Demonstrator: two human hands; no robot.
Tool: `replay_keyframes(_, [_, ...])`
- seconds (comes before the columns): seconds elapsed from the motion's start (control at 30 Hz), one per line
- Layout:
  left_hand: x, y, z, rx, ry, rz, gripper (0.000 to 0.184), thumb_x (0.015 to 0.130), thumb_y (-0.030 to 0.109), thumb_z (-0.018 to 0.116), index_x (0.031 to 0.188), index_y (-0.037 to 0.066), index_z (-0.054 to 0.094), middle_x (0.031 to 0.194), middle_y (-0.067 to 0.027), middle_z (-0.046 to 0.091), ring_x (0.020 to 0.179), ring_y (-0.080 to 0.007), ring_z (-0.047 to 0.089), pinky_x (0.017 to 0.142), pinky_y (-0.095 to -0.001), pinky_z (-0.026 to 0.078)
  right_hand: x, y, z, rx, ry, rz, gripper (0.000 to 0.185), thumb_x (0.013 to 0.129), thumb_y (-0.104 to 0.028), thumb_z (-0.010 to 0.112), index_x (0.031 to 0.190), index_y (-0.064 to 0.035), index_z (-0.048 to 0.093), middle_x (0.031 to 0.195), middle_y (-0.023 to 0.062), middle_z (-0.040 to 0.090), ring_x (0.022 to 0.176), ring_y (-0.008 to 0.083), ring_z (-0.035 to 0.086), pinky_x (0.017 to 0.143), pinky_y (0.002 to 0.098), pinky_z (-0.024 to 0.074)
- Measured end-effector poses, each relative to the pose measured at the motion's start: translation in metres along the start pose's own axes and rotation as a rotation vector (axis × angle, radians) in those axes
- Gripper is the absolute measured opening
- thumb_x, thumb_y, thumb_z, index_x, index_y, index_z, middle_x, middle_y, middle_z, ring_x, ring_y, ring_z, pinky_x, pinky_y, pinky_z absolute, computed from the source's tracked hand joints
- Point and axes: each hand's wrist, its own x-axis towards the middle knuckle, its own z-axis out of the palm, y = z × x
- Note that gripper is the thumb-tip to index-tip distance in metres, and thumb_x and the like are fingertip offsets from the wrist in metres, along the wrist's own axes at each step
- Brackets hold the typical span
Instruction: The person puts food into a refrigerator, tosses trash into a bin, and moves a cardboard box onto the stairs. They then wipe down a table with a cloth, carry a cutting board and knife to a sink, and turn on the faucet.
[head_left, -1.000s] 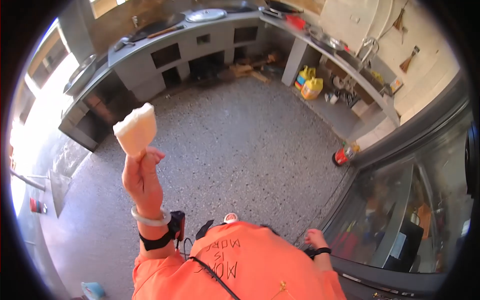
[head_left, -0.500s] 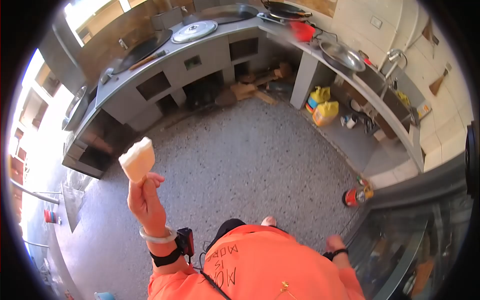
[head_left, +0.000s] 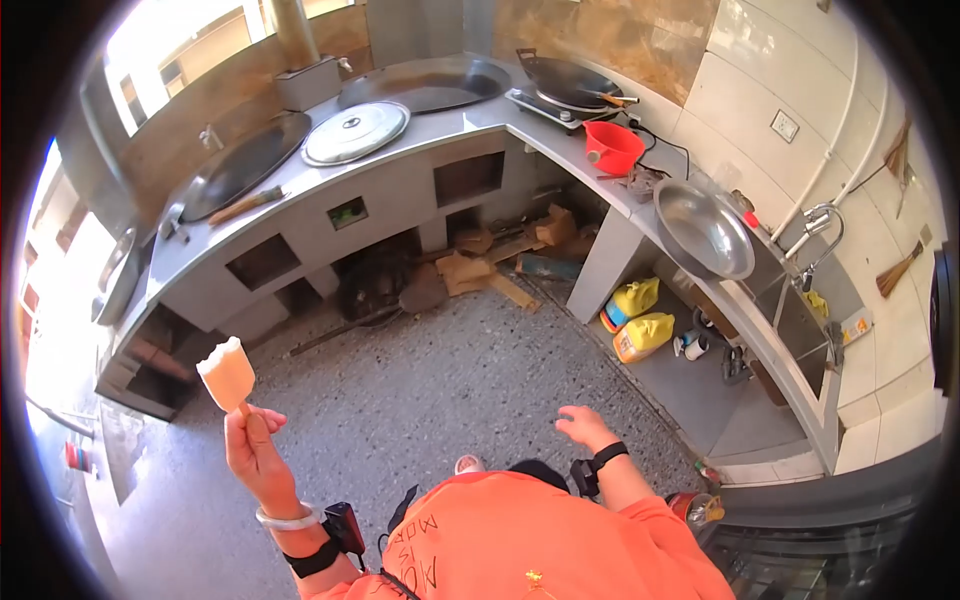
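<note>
One pale ice pop [head_left: 227,376], ragged along its top edge, stands tilted at the left of the frame, above the floor [head_left: 420,385]. It looks light and stiff but crumbly (and likely slippery where it melts), so the bare stick [head_left: 244,408] seems the sound place to hold. The left hand [head_left: 258,455] pinches exactly there, its fingers bent close. At lower right of centre, the right hand [head_left: 588,427] hangs well apart, fingers loosely curled with nothing visible in them. Farther out, a yellow jug [head_left: 645,337] stands under the worktop [head_left: 450,125], which carries a silver lid [head_left: 357,133] at upper left, then a red pot [head_left: 613,148] and steel basin [head_left: 703,230] at upper right.
</note>
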Motion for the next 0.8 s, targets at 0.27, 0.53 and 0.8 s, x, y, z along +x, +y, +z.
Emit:
replay_keyframes(0.27, [0.068, -0.019, 0.104, 0.201, 0.087, -0.025, 0.014, 0.088, 0.009, 0.04, 0.079, 0.002, 0.046, 0.069, -0.0041, 0.049, 0.065, -0.0103, 0.045, 0.06, -0.0228, 0.037, 0.215, -0.002, -0.15, -0.107, 0.477, -0.103, 0.055, 0.065, -0.027, 0.063, 0.112, -0.0041, 0.047, 0.104, 0.0236, 0.05, 0.098, 0.037, 0.048, 0.082, 0.0412, 0.0406])
replay_keyframes(0.53, [0.1, 0.012, 0.188, 0.368, 0.332, -0.132, 0.024, 0.092, 0.018, 0.035, 0.074, 0.004, 0.044, 0.062, -0.0031, 0.044, 0.062, -0.0107, 0.043, 0.061, -0.0235, 0.037, 0.455, 0.037, -0.309, -0.324, 0.927, 0.404, 0.061, 0.07, -0.026, 0.061, 0.123, -0.0244, 0.031, 0.123, 0.0204, 0.031, 0.106, 0.0391, 0.041, 0.08, 0.0522, 0.0396])
replay_keyframes(0.8, [0.109, 0.02, 0.231, 0.472, 0.35, -0.25, 0.02, 0.091, 0.017, 0.037, 0.079, 0.004, 0.044, 0.062, -0.002, 0.041, 0.062, -0.0109, 0.042, 0.061, -0.0237, 0.036, 0.491, 0.034, -0.341, -0.287, 0.725, 0.505, 0.022, 0.078, -0.018, 0.049, 0.1, -0.0177, 0.053, 0.112, 0.015, 0.039, 0.1, 0.0398, 0.043, 0.077, 0.0434, 0.0434])
